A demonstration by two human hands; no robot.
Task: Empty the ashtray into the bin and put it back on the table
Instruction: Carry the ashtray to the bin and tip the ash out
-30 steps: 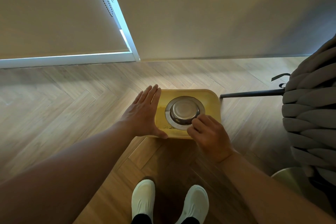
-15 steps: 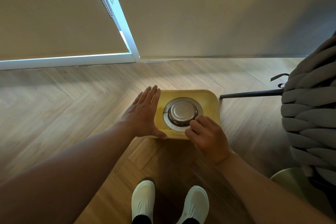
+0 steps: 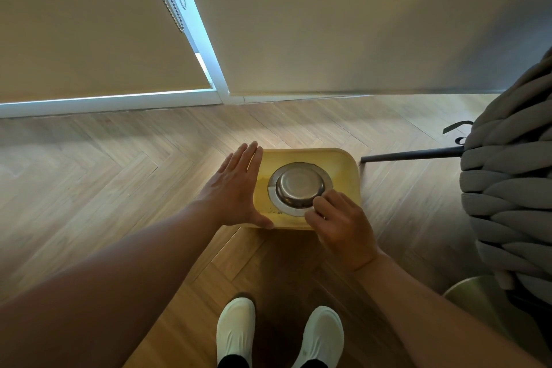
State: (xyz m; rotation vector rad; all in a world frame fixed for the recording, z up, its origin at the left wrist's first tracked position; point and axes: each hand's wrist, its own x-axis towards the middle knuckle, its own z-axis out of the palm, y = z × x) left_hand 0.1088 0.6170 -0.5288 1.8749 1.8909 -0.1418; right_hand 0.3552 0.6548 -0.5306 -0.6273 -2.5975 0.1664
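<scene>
A round metal ashtray (image 3: 299,186) is held upside down over the open top of a yellow bin (image 3: 349,170) on the wooden floor. My right hand (image 3: 340,225) grips the ashtray's near right rim with curled fingers. Flat against the bin's left side lies my left hand (image 3: 236,191), fingers straight and together, thumb at the near left corner. Some dark specks show inside the bin near its front left. The rest of the bin's inside is hidden by the ashtray.
A chunky grey knitted seat (image 3: 507,188) with a black leg (image 3: 412,155) stands at the right. A round pale base (image 3: 472,293) sits below it. A wall and window blind (image 3: 89,24) rise behind the bin. My white shoes (image 3: 236,331) stand just before it.
The ashtray has shifted slightly over the bin and its tilt has changed a little in my right hand. My left hand stays against the bin's side.
</scene>
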